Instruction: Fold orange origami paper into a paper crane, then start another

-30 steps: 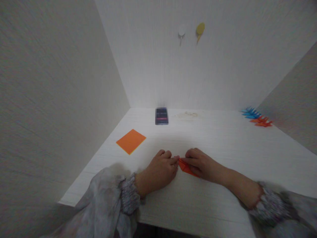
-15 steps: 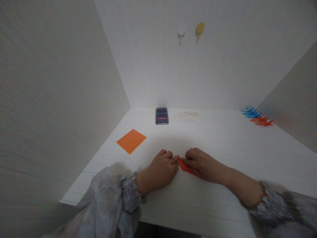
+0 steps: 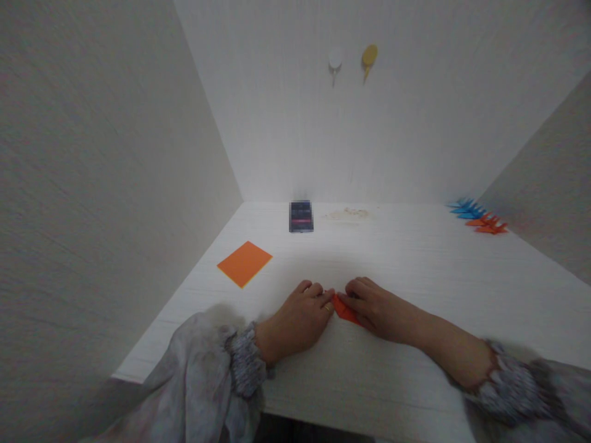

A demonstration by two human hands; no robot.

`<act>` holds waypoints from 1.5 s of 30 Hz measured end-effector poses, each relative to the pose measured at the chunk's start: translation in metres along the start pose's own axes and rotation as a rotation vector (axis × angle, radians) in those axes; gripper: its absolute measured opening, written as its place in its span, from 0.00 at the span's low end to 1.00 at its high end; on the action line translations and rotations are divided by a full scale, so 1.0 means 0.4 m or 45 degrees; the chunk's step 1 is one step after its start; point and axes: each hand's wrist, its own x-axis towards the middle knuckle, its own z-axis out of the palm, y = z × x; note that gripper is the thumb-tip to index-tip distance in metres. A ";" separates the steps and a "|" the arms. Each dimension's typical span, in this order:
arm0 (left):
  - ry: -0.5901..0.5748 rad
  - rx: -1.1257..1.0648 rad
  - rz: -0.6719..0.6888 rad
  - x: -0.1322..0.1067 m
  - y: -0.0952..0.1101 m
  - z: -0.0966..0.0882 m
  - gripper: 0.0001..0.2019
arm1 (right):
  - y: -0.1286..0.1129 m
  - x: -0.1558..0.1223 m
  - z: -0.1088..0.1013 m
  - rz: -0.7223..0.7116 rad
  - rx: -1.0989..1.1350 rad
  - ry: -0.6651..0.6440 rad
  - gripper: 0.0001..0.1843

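A small folded piece of orange paper (image 3: pixel 344 309) lies on the white desk (image 3: pixel 415 271) between my two hands. My left hand (image 3: pixel 300 314) rests on the desk with curled fingers pinching the paper's left tip. My right hand (image 3: pixel 376 307) lies over the paper's right part, fingers pressed down on it. Most of the paper is hidden under my fingers. Grey sleeves cover both my forearms.
A flat orange paper square (image 3: pixel 244 263) lies to the left. A dark phone-like object (image 3: pixel 301 216) sits at the back. Folded blue (image 3: pixel 466 209) and orange paper figures (image 3: pixel 488 225) lie at the far right. Two hooks (image 3: pixel 351 59) hang on the back wall. Walls close in on three sides.
Almost nothing has changed: both hands stay on the orange paper, with only slight finger shifts and a small camera movement.
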 end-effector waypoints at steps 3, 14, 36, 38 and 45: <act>0.008 0.018 0.020 0.000 -0.002 -0.002 0.11 | -0.001 0.003 0.003 0.001 0.024 0.023 0.13; 0.001 0.067 0.059 -0.007 -0.003 0.008 0.13 | 0.005 0.016 -0.006 -0.089 0.026 0.057 0.14; -0.080 0.088 -0.039 -0.001 -0.002 -0.008 0.13 | 0.016 0.030 0.006 -0.129 0.099 0.096 0.14; -0.077 0.081 -0.054 -0.001 -0.001 -0.007 0.12 | 0.016 0.030 0.008 -0.130 0.101 0.102 0.14; -0.095 0.057 -0.076 0.000 0.000 -0.010 0.11 | 0.019 0.027 0.010 -0.136 0.137 0.122 0.13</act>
